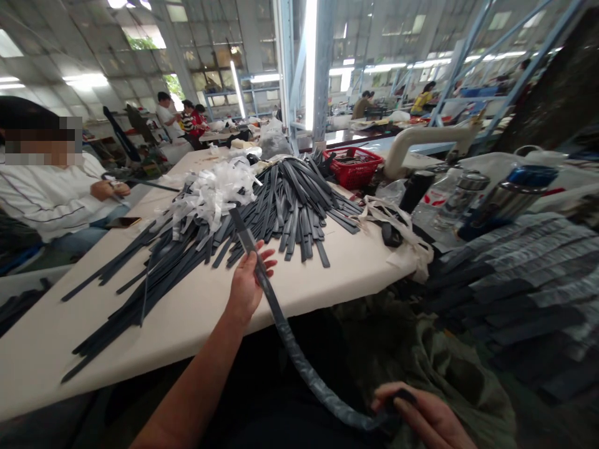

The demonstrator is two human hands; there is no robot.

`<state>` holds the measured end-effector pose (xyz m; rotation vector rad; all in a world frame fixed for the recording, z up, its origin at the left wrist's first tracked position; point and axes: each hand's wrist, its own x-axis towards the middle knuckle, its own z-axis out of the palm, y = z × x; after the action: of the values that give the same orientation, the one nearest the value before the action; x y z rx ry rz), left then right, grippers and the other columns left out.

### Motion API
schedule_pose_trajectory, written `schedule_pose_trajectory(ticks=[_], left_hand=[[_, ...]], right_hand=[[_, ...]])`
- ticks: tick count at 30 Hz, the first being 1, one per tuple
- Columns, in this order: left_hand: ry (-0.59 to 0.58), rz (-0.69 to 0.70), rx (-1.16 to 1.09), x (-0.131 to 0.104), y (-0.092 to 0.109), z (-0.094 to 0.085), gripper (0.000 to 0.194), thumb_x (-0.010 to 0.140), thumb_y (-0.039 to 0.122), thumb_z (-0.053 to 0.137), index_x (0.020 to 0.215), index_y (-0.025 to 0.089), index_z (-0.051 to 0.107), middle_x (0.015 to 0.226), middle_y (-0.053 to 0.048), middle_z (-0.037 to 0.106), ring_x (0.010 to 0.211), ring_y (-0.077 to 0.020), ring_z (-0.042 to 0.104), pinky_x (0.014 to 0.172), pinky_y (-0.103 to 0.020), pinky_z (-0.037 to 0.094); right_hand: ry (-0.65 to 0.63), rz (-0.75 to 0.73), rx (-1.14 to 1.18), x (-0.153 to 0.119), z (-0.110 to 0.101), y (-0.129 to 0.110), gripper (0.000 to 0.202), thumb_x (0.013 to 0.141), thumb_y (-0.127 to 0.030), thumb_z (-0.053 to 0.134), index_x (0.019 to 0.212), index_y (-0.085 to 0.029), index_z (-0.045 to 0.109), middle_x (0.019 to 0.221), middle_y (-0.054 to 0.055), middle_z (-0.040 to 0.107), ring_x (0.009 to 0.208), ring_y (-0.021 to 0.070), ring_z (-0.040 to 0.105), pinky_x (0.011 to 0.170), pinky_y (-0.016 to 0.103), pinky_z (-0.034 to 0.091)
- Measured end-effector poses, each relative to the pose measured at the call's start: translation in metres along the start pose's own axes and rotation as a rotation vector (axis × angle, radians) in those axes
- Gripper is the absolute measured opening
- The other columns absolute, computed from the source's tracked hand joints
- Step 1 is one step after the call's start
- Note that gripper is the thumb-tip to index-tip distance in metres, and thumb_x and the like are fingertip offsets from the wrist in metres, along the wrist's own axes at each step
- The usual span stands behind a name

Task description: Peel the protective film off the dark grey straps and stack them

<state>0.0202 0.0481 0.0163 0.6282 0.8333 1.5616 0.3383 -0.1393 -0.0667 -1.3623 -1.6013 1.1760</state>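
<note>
Dark strap (296, 351) sags from over the bench (344, 284) to its near side, left grip (246, 284) loosely around upper part, right grip (423, 411) pinching it lower down; probably light, bendy, slick, best held near its ends.

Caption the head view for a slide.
Left hand and right hand hold one long strip before a pale table heaped with dark strips and white scraps.

The left grip (248, 284) and right grip (428, 415) hold a dark strip (299, 354) beside a pale table (349, 274).
</note>
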Motion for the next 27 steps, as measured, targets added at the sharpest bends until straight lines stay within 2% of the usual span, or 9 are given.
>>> schedule_pose_trajectory(ticks=[3, 6, 8, 11, 15, 17, 20, 24, 27], left_hand=[[-0.326, -0.168, 0.223, -0.03, -0.032, 0.008, 0.032, 0.089, 0.035, 0.063, 0.114, 0.015, 0.066, 0.092, -0.01, 0.075, 0.067, -0.0139, 0.068, 0.057, -0.021, 0.048], [-0.594, -0.321, 0.413, -0.057, -0.059, 0.013, 0.035, 0.091, 0.04, 0.061, 0.113, 0.014, 0.067, 0.095, -0.011, 0.075, 0.07, -0.0149, 0.067, 0.062, -0.023, 0.048], [-0.733, -0.387, 0.501, -0.067, -0.07, 0.016, 0.037, 0.092, 0.042, 0.058, 0.114, 0.014, 0.067, 0.095, -0.01, 0.074, 0.071, -0.0147, 0.066, 0.063, -0.023, 0.047], [-0.914, -0.44, 0.59, -0.072, -0.076, 0.021, 0.038, 0.094, 0.045, 0.053, 0.113, 0.015, 0.068, 0.092, -0.008, 0.073, 0.073, -0.0151, 0.064, 0.066, -0.025, 0.047], [-0.978, -0.306, 0.602, -0.072, -0.076, 0.034, 0.045, 0.09, 0.051, 0.057, 0.121, 0.019, 0.061, 0.111, -0.007, 0.07, 0.093, -0.0207, 0.064, 0.086, -0.032, 0.05], [-0.931, -0.213, 0.637, -0.074, -0.078, 0.042, 0.044, 0.089, 0.053, 0.057, 0.119, 0.02, 0.062, 0.109, -0.006, 0.07, 0.092, -0.0205, 0.063, 0.086, -0.032, 0.05], [-0.914, -0.121, 0.798, -0.086, -0.086, 0.046, 0.038, 0.095, 0.051, 0.047, 0.101, 0.02, 0.068, 0.092, -0.004, 0.07, 0.082, -0.0186, 0.061, 0.078, -0.028, 0.048], [-1.05, -0.095, 0.906, -0.106, -0.107, 0.024, 0.037, 0.094, 0.05, 0.047, 0.091, 0.022, 0.07, 0.089, -0.005, 0.071, 0.086, -0.0201, 0.064, 0.082, -0.027, 0.048], [-1.155, -0.163, 0.878, -0.113, -0.125, 0.002, 0.04, 0.092, 0.056, 0.048, 0.091, 0.024, 0.072, 0.087, -0.005, 0.073, 0.083, -0.0208, 0.067, 0.079, -0.026, 0.051]], right_hand=[[0.082, -0.092, 0.162, 0.031, 0.006, -0.028, 0.041, 0.094, -0.055, 0.052, 0.094, -0.022, 0.076, 0.118, 0.011, 0.071, 0.107, 0.0281, 0.066, 0.096, 0.038, 0.052], [0.14, -0.21, 0.347, 0.066, 0.0, -0.048, 0.035, 0.096, -0.051, 0.054, 0.094, -0.022, 0.075, 0.147, 0.006, 0.052, 0.131, 0.028, 0.051, 0.109, 0.04, 0.041], [0.148, -0.245, 0.418, 0.084, -0.006, -0.057, 0.034, 0.095, -0.05, 0.056, 0.095, -0.022, 0.075, 0.152, 0.003, 0.046, 0.134, 0.0269, 0.047, 0.11, 0.04, 0.04], [0.068, -0.256, 0.488, 0.099, -0.007, -0.07, 0.037, 0.095, -0.052, 0.055, 0.1, -0.021, 0.075, 0.142, 0.007, 0.057, 0.119, 0.0251, 0.06, 0.102, 0.04, 0.047], [0.108, -0.334, 0.463, 0.104, 0.003, -0.085, 0.035, 0.096, -0.05, 0.056, 0.099, -0.021, 0.076, 0.121, 0.007, 0.071, 0.116, 0.0233, 0.062, 0.104, 0.039, 0.045], [0.165, -0.33, 0.456, 0.102, 0.008, -0.089, 0.035, 0.096, -0.051, 0.055, 0.099, -0.022, 0.076, 0.12, 0.007, 0.071, 0.112, 0.0232, 0.064, 0.099, 0.039, 0.049], [0.263, -0.381, 0.417, 0.093, 0.007, -0.094, 0.034, 0.097, -0.048, 0.054, 0.096, -0.022, 0.076, 0.113, 0.007, 0.074, 0.113, 0.0238, 0.064, 0.101, 0.041, 0.047], [0.389, -0.478, 0.363, 0.07, -0.008, -0.099, 0.033, 0.099, -0.043, 0.052, 0.092, -0.022, 0.076, 0.102, 0.006, 0.076, 0.114, 0.0234, 0.064, 0.106, 0.042, 0.044], [0.391, -0.468, 0.334, 0.054, -0.023, -0.1, 0.033, 0.1, -0.042, 0.052, 0.094, -0.02, 0.075, 0.104, 0.008, 0.075, 0.11, 0.0234, 0.066, 0.102, 0.041, 0.046]])
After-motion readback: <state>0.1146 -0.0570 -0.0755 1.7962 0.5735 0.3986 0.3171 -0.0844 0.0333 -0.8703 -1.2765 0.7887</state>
